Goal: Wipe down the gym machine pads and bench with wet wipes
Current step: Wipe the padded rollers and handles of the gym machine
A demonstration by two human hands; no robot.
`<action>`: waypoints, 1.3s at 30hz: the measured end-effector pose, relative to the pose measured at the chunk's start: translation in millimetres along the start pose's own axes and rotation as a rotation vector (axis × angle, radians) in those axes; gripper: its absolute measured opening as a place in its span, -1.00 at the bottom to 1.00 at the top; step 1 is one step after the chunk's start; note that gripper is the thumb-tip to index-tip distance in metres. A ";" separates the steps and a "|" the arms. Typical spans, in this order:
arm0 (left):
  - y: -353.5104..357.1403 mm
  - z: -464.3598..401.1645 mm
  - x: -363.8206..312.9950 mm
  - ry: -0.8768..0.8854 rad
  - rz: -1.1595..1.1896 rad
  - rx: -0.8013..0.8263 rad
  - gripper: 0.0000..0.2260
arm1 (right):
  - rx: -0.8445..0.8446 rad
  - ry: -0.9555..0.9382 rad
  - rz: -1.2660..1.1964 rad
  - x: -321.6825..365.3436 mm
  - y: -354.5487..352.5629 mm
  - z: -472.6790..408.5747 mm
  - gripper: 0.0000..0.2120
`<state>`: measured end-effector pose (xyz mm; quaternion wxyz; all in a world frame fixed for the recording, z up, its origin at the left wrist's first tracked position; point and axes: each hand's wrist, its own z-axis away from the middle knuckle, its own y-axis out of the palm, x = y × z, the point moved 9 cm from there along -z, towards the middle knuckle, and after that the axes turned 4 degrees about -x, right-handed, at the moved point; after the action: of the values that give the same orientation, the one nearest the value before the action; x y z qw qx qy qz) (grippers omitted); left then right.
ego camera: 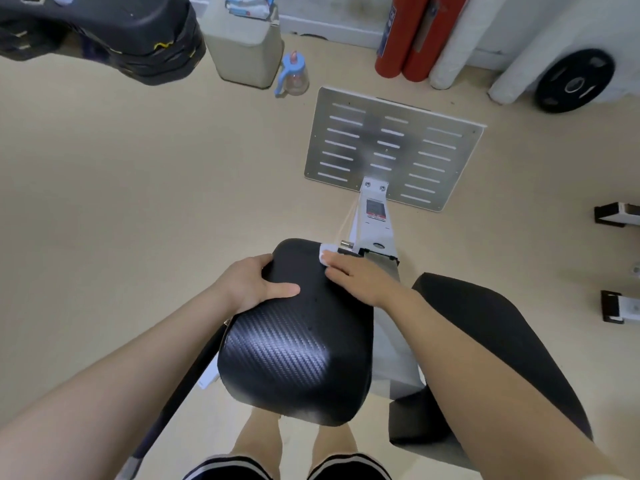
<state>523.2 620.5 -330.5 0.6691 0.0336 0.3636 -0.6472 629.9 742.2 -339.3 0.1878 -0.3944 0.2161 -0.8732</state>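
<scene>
A black carbon-weave machine pad [298, 348] stands in front of me, above my legs. My left hand [252, 285] grips its far left edge, thumb lying across the top. My right hand [356, 278] lies flat on the pad's far right corner and presses a white wet wipe [325, 256] against it; only a small part of the wipe shows past the fingertips. A second black pad [491, 341] sits to the right, partly behind my right forearm. A pack of wet wipes [247, 5] lies on a pale bin at the top.
The machine's white post [375, 220] runs down to a slotted metal footplate [394, 147] on the beige floor. A blue bottle [294, 76], the pale bin [246, 53], red cylinders [405, 39], white rolls and a weight plate [575, 81] line the wall. Another black pad [104, 32] hangs top left.
</scene>
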 end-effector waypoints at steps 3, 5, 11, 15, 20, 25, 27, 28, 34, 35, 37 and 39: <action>-1.2 1.2 2.2 0.021 0.046 0.000 -0.51 | -0.013 0.077 -0.121 1.9 -3.1 -8.2 -0.61; -0.9 4.1 -0.6 0.019 0.063 0.009 -0.52 | -0.021 0.109 -0.187 3.7 -2.4 2.6 -0.58; -5.7 12.5 -6.4 0.033 0.041 0.006 -0.50 | 0.045 -0.077 -0.053 29.2 16.4 50.9 -0.59; -7.7 15.9 6.9 0.015 0.241 0.072 -0.71 | 0.048 -0.054 0.045 31.9 17.6 27.6 -0.58; -17.4 12.0 24.8 0.018 0.387 0.057 -0.74 | -0.018 0.132 -0.084 24.5 12.3 -19.8 -0.58; -17.2 15.2 19.8 0.052 0.393 0.133 -0.79 | 0.038 0.042 0.000 58.0 16.6 3.5 -0.61; -19.7 13.9 18.2 0.067 0.347 0.145 -0.77 | 0.060 -0.063 0.071 79.8 26.8 21.1 -0.62; -20.3 13.5 16.9 0.089 0.310 0.158 -0.75 | 0.062 -0.099 0.089 87.7 31.2 26.2 -0.62; -20.7 14.2 28.9 0.055 0.435 0.201 -0.72 | 0.057 -0.055 0.112 98.7 36.7 -13.9 -0.60; -20.7 13.0 32.5 0.035 0.486 0.198 -0.71 | 0.057 -0.042 0.119 99.8 37.1 -23.8 -0.61; -22.4 10.9 38.5 -0.020 0.581 0.171 -0.73 | 0.059 -0.003 0.136 99.7 36.4 -39.3 -0.61; -22.9 10.4 40.4 -0.052 0.624 0.167 -0.71 | 0.058 0.033 0.154 97.0 34.7 -43.8 -0.61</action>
<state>503.4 577.4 -334.6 0.8392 0.1816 0.2644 -0.4391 541.6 674.9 -324.6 0.2622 -0.3565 0.2232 -0.8685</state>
